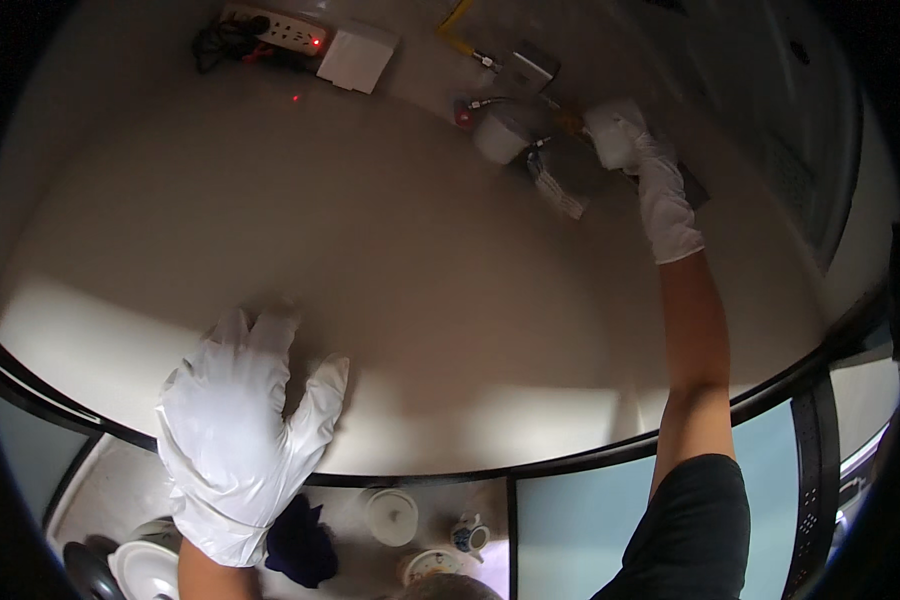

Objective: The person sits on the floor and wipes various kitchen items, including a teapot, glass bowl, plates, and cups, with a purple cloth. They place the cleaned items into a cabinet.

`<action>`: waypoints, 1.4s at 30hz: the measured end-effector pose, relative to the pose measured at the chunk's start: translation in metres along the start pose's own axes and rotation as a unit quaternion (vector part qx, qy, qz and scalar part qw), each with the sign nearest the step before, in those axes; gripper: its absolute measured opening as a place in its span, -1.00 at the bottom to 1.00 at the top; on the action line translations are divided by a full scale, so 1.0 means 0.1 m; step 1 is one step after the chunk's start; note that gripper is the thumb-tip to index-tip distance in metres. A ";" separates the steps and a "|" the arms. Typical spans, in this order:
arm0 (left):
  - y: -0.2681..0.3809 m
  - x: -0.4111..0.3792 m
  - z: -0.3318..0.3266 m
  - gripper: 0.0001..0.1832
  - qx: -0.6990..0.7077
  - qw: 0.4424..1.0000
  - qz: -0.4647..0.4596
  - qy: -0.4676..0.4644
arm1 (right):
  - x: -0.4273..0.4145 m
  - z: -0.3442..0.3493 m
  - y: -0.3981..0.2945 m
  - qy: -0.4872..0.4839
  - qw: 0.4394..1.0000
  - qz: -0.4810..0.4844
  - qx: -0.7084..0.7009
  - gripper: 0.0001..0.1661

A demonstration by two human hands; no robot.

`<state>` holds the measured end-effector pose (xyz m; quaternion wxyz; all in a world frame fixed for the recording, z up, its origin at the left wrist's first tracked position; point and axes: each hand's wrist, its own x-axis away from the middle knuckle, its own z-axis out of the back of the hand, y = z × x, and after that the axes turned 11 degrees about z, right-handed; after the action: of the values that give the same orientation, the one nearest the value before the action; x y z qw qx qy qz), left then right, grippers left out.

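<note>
White gloves cover both of my hands. My left hand (229, 416) is spread over the pale cabinet floor (420, 300) near its dark front edge, thumb apart from the fingers, with nothing in it. At the back right, my right hand (637, 142) reaches deep into the cabinet with its fingers on a white blocky thing (607, 131); what it is made of is too dim to tell. Left of it are a rounded white object (501, 136) and a pale striped strip (556, 187). A dark flat piece (694, 187) shows beside the right wrist.
At the back left lie a power strip (292, 31) with a lit red light, bundled black cables (225, 41) and a white box (358, 56). A yellow hose (454, 26) meets a metal fitting. Below are a white pot (146, 566), dark cloth (302, 544), round lid (391, 516) and small teapot (469, 536).
</note>
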<state>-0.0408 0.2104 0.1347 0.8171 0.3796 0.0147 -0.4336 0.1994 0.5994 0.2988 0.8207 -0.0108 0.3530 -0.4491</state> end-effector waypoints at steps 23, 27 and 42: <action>0.04 -0.08 -0.11 -0.42 -0.077 0.995 0.047 -0.034 | -1.55 -0.14 1.03 -0.067 0.945 0.013 0.319 -0.39; 0.01 -0.07 -0.12 -0.44 -0.046 0.996 0.044 -0.057 | -1.52 -0.15 1.17 -0.085 0.945 0.017 0.316 -0.41; -0.06 -0.07 -0.21 -0.45 -0.019 0.998 0.030 -0.059 | -1.41 0.04 1.33 -0.058 0.929 0.047 0.364 -0.50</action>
<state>-0.0429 0.2265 0.1185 0.8364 0.3378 -0.0370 -0.4300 0.2500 0.7824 0.3379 0.8074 0.2793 0.1176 -0.5062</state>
